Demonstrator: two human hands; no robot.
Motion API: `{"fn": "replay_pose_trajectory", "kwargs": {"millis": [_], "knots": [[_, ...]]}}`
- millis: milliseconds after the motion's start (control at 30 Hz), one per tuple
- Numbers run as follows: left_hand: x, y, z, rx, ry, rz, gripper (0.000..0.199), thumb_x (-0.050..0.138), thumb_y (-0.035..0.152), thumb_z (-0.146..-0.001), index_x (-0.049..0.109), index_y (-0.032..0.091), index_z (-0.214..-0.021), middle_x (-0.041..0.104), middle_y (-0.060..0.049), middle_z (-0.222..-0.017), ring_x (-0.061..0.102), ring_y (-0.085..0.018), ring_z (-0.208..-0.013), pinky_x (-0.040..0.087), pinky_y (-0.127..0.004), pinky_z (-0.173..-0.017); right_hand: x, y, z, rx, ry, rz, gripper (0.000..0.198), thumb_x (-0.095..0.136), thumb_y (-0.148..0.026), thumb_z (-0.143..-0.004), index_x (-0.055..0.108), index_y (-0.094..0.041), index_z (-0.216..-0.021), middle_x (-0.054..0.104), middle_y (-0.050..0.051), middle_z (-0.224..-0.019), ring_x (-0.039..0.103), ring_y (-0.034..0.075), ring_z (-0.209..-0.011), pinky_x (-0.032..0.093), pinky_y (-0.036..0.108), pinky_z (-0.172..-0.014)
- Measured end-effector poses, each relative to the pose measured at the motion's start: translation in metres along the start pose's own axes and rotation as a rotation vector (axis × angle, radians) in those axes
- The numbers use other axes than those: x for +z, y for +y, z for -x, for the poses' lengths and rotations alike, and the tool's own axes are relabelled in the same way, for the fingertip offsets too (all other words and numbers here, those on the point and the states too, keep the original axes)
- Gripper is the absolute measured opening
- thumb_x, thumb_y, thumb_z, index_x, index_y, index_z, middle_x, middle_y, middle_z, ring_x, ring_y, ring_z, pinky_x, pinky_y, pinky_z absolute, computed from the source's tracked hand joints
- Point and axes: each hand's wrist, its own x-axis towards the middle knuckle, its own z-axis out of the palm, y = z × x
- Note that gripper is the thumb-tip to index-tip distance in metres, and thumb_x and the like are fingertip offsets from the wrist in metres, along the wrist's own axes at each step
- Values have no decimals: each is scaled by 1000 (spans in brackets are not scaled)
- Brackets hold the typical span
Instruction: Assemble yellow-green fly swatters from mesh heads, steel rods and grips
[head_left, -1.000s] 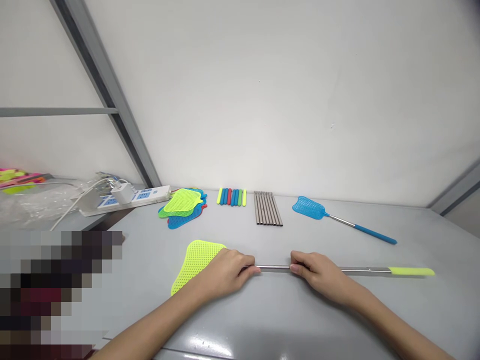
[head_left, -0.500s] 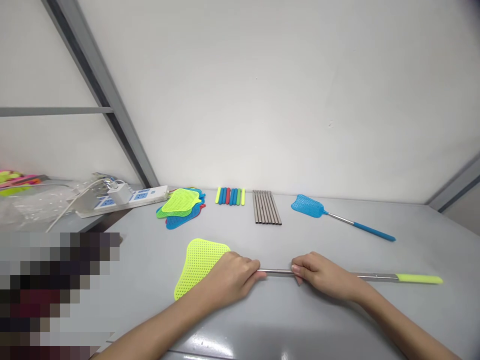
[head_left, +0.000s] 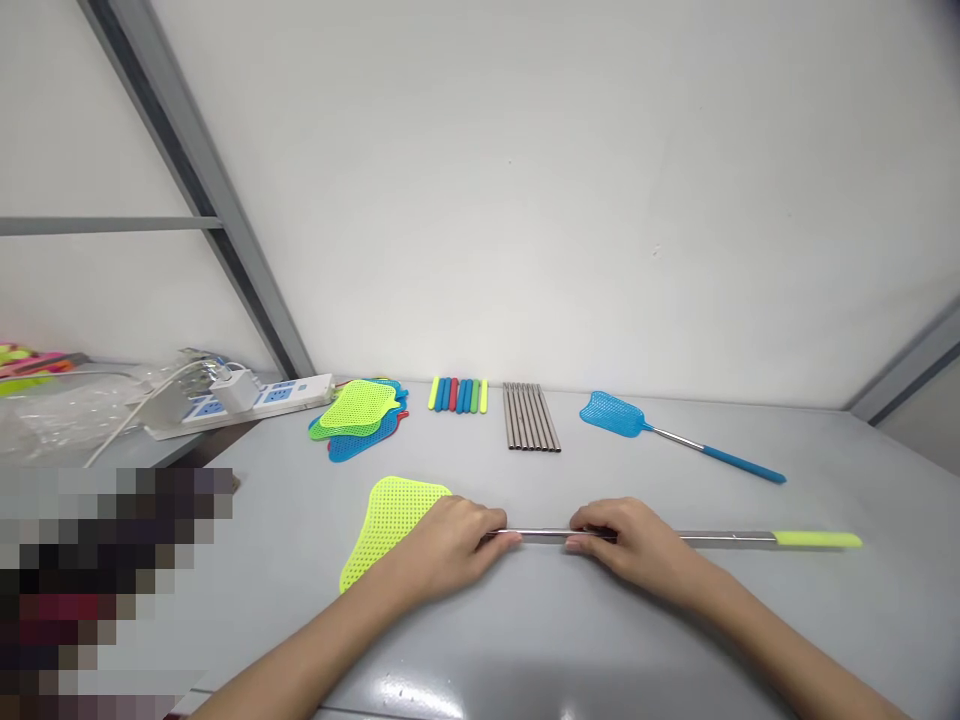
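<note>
A long fly swatter with a perforated yellow head [head_left: 394, 515], a thin telescopic metal rod [head_left: 540, 533] and a yellow handle [head_left: 817, 540] lies crosswise in front of me. My left hand [head_left: 457, 540] is closed around the rod just beside the head and hides the joint between them. Farther right, my right hand [head_left: 626, 540] has the rod between thumb and fingers, in a looser hold. The rod stretches out from behind this hand to the handle.
Behind lie stacked swatter heads [head_left: 360, 410], a row of coloured handles [head_left: 457, 395], several metal rods [head_left: 531, 418] and a blue fly swatter [head_left: 679, 438]. On the left are a power strip [head_left: 259, 402], plastic bags [head_left: 75, 410] and a blurred-out area.
The yellow handle has shifted left and slightly upward in view. My right hand's thumb and fingers have spread a little around the rod. My left hand keeps its hold.
</note>
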Motion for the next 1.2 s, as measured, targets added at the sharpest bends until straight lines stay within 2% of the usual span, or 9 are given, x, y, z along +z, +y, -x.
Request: {"fn": "replay_pose_trajectory", "kwargs": {"millis": [133,333,633,800,1000,1200], "knots": [[-2,-1,0,-10,1,33,41,28,39,-88,53,17,-65,54,0,-55,47,-11,-50,21,-24,-49,2,-3,0,-52,85,55,28,39,-34,-85,61,-19,-77,58,3,-72,52,15,-67,35,24,-60],[1,-1,2,11,-17,7,38,28,37,-89,51,18,-66,58,1,-59,50,-13,-53,22,-24,-49,8,-3,-1,-63,39,4,25,39,-29,-86,60,-19,-76,60,2,-72,52,13,-65,35,23,-59],[13,12,-2,70,42,-173,35,26,33,-90,47,17,-68,59,-2,-62,53,-15,-53,27,-27,-50,8,-2,-1,-30,17,-42,28,38,-28,-85,60,-17,-71,59,2,-67,51,13,-62,34,23,-58],[15,18,-3,108,42,-214,35,25,31,-90,46,16,-68,59,-2,-61,53,-15,-51,27,-28,-49,10,-3,-1,9,-40,-80,32,36,-29,-85,58,-16,-64,54,1,-59,45,11,-55,31,22,-53],[14,18,-3,130,25,-149,34,25,32,-90,44,16,-66,59,-1,-60,53,-14,-51,26,-28,-50,13,-4,0,54,-80,-77,33,37,-32,-84,55,-16,-62,52,0,-57,42,10,-53,28,21,-51],[10,12,-2,91,24,-79,33,29,34,-89,45,17,-66,58,0,-60,53,-13,-55,25,-26,-51,9,-6,0,28,-68,-30,32,37,-34,-84,55,-17,-64,50,-1,-59,40,10,-54,27,21,-50]]}}
